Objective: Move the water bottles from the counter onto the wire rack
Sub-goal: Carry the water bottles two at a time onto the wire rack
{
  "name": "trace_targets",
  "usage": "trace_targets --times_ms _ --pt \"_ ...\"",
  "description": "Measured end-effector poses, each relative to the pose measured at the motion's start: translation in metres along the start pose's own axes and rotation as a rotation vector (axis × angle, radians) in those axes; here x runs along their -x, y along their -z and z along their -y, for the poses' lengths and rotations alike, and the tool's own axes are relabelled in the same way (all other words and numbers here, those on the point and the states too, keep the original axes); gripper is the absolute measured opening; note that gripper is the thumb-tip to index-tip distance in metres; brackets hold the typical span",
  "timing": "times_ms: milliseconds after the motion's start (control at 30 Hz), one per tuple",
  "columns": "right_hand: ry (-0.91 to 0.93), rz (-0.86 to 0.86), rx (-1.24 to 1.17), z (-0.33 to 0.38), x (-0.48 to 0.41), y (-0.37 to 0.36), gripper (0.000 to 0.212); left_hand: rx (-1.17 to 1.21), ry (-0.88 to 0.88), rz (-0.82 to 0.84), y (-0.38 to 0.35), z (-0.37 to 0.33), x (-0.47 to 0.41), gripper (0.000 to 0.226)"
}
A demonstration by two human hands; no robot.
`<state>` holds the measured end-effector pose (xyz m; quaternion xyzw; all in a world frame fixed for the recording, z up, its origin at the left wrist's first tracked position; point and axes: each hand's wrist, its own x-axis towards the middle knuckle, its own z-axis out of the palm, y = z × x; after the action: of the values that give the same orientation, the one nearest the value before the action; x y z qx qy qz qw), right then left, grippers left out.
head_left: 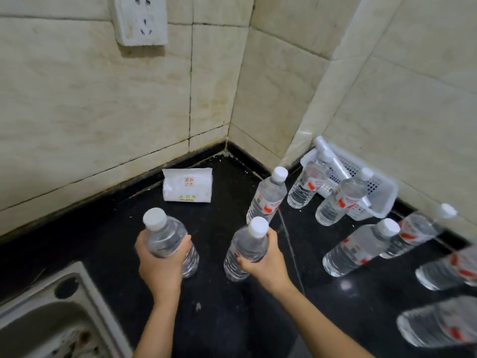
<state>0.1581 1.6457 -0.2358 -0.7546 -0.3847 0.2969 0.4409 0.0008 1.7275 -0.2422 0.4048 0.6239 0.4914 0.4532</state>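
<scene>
Steel sink [38,313]: lower left corner, set into the black tabletop [219,319], nearest the viewer

Left hand [161,262]: fingers wrapped round the body of the left-hand bottle [167,239], clear plastic, white cap, upright; whether its base touches the tabletop cannot be told

Right hand [265,264]: fingers closed round the upper body of the right-hand bottle [245,250], same type, white cap, tilted slightly; base at or just above the tabletop

Blurred bottles at right edge [438,321]: two at least, clear with red labels, cut off by the frame, standing on the tabletop

Pair of bottles mid-right [358,249]: red labels, white caps, standing just beside each other

Single bottle behind the right hand [267,196]: upright on the tabletop, red label

Two bottles by the basket [340,200]: standing just in front of the white plastic basket [384,192], which leans against the tiled right wall

White tissue pack [187,185]: near the far corner, apart from all bottles, printed with small red and green marks

Wall socket [141,19]: white, on the tiled back wall, top of frame
</scene>
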Motion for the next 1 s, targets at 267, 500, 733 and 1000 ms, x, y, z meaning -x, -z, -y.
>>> trace_targets --times_ms 267,500,733,1000 --pt "-0.076 -0.060 -0.003 -0.026 0.051 0.039 0.068 -0.045 0.024 0.141 0.010 -0.005 0.062 0.067" --pt "-0.185 -0.374 -0.161 -0.061 0.124 0.110 0.070 -0.092 -0.014 0.403 -0.003 -0.006 0.118 0.074" --pt "-0.193 -0.593 -0.173 -0.080 0.203 0.171 0.066 -0.154 -0.138 0.699 -0.018 -0.003 0.201 0.073" --pt "-0.233 -0.803 -0.269 -0.131 0.360 0.223 0.073 -0.132 -0.238 0.901 -0.008 0.009 0.338 0.074"
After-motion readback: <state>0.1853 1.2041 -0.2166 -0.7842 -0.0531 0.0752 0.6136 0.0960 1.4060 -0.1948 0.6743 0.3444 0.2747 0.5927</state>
